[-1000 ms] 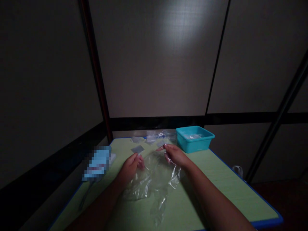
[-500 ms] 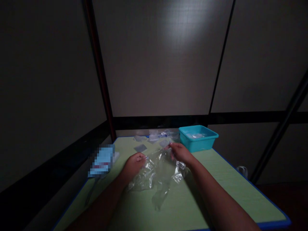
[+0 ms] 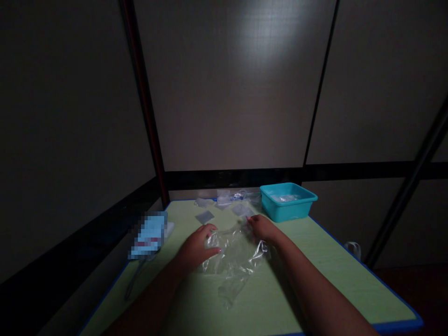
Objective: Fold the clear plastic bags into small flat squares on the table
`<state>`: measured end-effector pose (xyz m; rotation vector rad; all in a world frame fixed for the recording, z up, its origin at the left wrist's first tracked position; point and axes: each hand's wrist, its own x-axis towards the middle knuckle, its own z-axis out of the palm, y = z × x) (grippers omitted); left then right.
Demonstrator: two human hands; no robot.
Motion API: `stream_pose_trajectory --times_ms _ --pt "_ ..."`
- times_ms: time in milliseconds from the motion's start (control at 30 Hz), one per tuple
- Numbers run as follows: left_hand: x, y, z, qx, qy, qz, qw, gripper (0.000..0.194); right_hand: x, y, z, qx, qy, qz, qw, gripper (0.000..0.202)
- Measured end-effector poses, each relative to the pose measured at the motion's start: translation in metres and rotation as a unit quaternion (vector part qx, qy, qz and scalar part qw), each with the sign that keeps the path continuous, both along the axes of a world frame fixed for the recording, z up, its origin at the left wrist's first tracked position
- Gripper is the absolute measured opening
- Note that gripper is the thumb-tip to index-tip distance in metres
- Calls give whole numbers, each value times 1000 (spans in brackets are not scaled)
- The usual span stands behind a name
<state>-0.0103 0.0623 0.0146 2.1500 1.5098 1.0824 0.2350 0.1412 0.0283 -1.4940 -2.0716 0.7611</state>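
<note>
Left hand (image 3: pixel 198 245), thumb spread from fingers, touches the clear plastic (image 3: pixel 238 256) mid-table; right hand (image 3: pixel 263 228) pinches its far-right edge. Green tabletop (image 3: pixel 336 275) runs right to a blue rim (image 3: pixel 399 325); basin (image 3: pixel 289 211) far right.

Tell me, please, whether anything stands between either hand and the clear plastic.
Nothing visible does. The left hand touches the clear plastic at its left side; the right hand seems to pinch its far right part. The grey square lies beyond the left hand, the teal basin beyond the right; neither is in between.
</note>
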Motion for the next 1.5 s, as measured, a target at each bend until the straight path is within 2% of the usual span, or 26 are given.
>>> stream_pose_trajectory --times_ms 67,167,300,433,533,667,767,900,1000,1067,1133,1267,1333,1400,1500 --pt "-2 0 0 -8 41 -19 999 30 1 0 1 7 -24 -2 1000 47" --pt "-5 2 -1 -13 47 -12 999 10 1 -1 4 21 -58 0 998 45" --pt "-8 6 -4 -10 15 8 1000 13 2 -3 9 40 -106 -9 994 41" --pt "-8 9 -9 -13 -6 26 1000 16 3 -6 11 61 -155 -65 984 37" --pt "-7 10 -11 -16 -15 27 999 14 -2 -12 13 112 -176 -80 975 41" --pt "-4 7 -3 5 -2 19 1000 10 -12 -24 13 169 -168 56 970 54" --pt "-2 2 3 44 62 -5 997 17 -16 -30 10 122 -183 136 966 70" --pt "-4 -3 2 37 143 -29 989 37 -17 -31 7 24 -232 154 960 78" --pt "-6 -4 -2 32 156 -13 987 26 -17 -29 8 -15 -259 166 951 80" --pt "-5 -3 -2 40 145 -9 989 14 -16 -29 9 -28 -268 176 947 81" --pt "-5 -1 0 51 112 -3 992 11 -16 -29 11 -30 -275 180 944 83" --pt "-4 5 0 26 -30 43 998 18 -16 -34 18 -15 -284 177 942 98" --pt "-5 8 -2 4 -72 62 995 22 -18 -39 22 2 -270 192 944 103" --pt "-7 10 -6 -1 -77 80 994 24 -21 -45 26 25 -238 223 945 102" --pt "-12 12 -9 14 -72 121 990 18 -29 -54 28 51 -178 287 940 89"
